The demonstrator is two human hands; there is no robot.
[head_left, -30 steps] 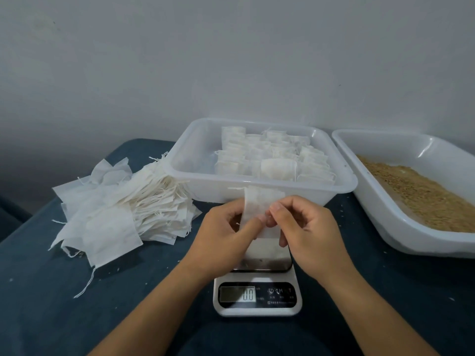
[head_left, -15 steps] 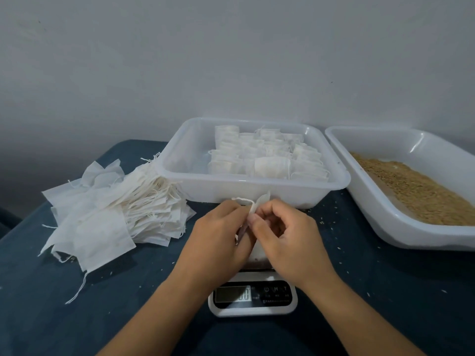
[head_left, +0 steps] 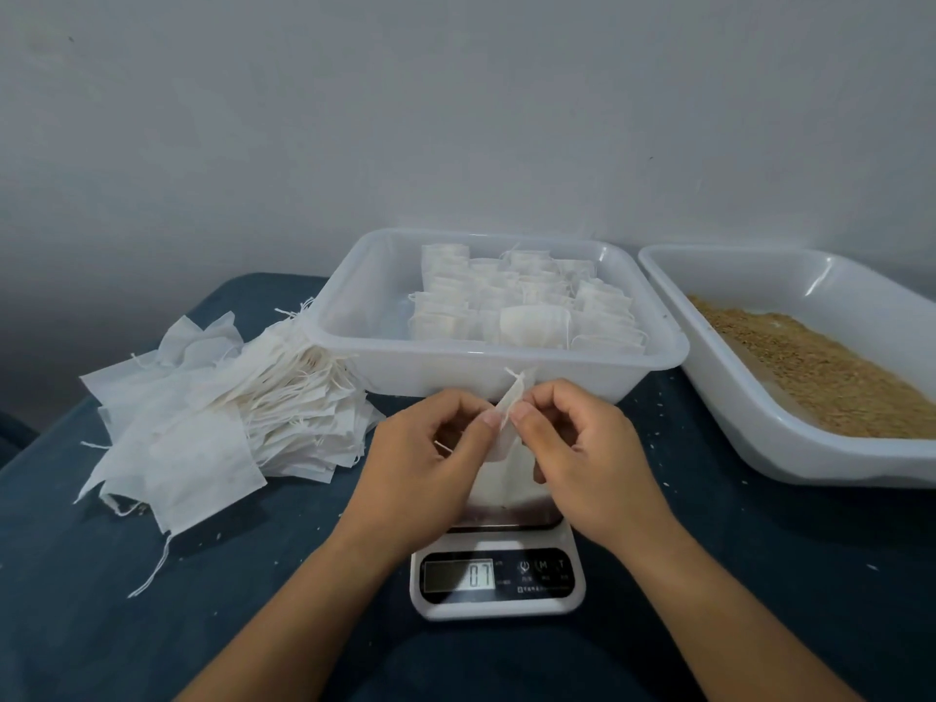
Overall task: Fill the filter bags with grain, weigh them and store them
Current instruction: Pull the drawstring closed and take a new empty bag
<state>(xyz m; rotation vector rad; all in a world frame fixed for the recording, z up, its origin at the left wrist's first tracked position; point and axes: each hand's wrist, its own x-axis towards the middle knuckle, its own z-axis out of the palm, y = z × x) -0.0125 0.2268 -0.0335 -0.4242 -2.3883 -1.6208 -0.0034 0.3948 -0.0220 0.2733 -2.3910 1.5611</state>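
A white filter bag [head_left: 499, 473] stands upright on the small kitchen scale [head_left: 499, 580], whose display reads 0.7. My left hand [head_left: 415, 463] and my right hand [head_left: 587, 458] each pinch one side of the bag's top edge, and a drawstring end sticks up between them. Behind the hands, a clear plastic tub [head_left: 385, 347] holds several filled bags in rows. At the right, a white tray [head_left: 749, 397] holds brown grain [head_left: 820, 367]. A heap of empty filter bags [head_left: 212, 418] lies on the left.
Everything rests on a dark blue cloth surface [head_left: 152, 600] strewn with stray grains. A grey wall rises close behind the tub and tray. The table's left edge curves away near the heap of empty bags.
The bag was held flat and facing me; now it is turned edge-on and lower on the scale. Both hands dropped slightly and stay pinched at its top. The display went from 0.0 to 0.7.
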